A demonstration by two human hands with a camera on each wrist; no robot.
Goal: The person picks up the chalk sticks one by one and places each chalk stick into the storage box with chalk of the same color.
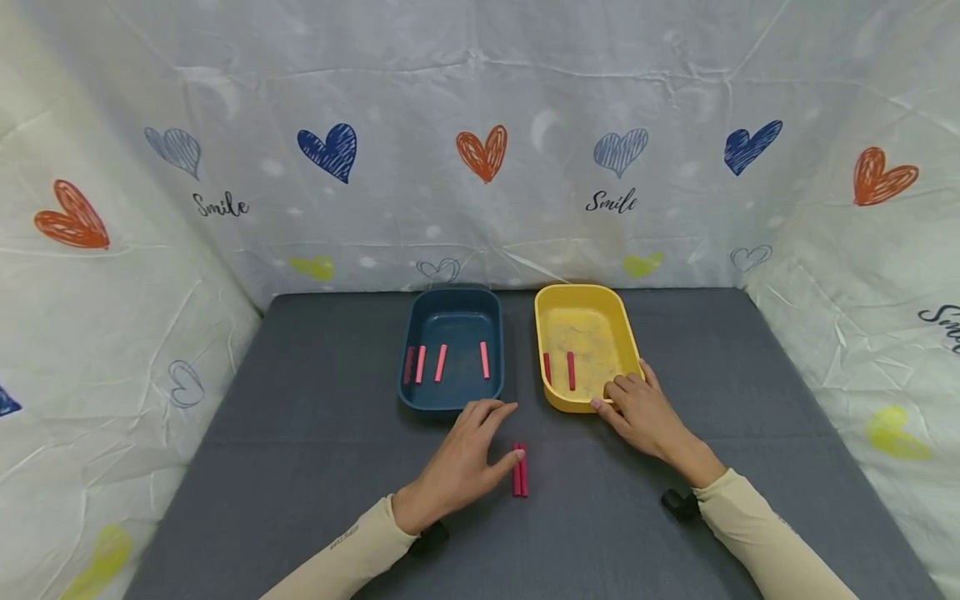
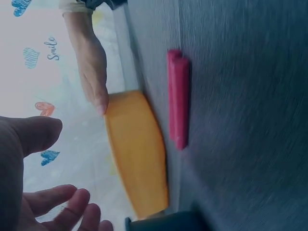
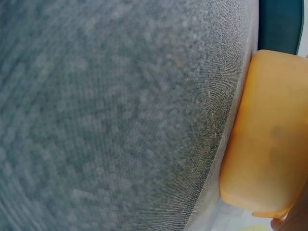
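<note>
Two dark pink sticks [image 1: 523, 482] lie side by side on the table, in front of the trays. My left hand [image 1: 459, 467] hovers over them with fingers spread and holds nothing; its thumb covers part of the sticks in the head view. In the left wrist view, the sticks [image 2: 181, 103] lie apart from the fingers [image 2: 53, 197]. My right hand [image 1: 645, 412] grips the near right corner of the yellow tray [image 1: 566, 406], fingers bent over the rim. Inside that tray are two dark red sticks [image 1: 572, 371].
A dark blue tray [image 1: 450, 408] stands left of the yellow one, holding several pink sticks [image 1: 441, 363] and a darker one [image 1: 408, 365] at its left wall. Behind the grey table [image 1: 315, 467] hangs a white cloth [image 1: 405, 200] printed with hearts; more cloth flanks both sides.
</note>
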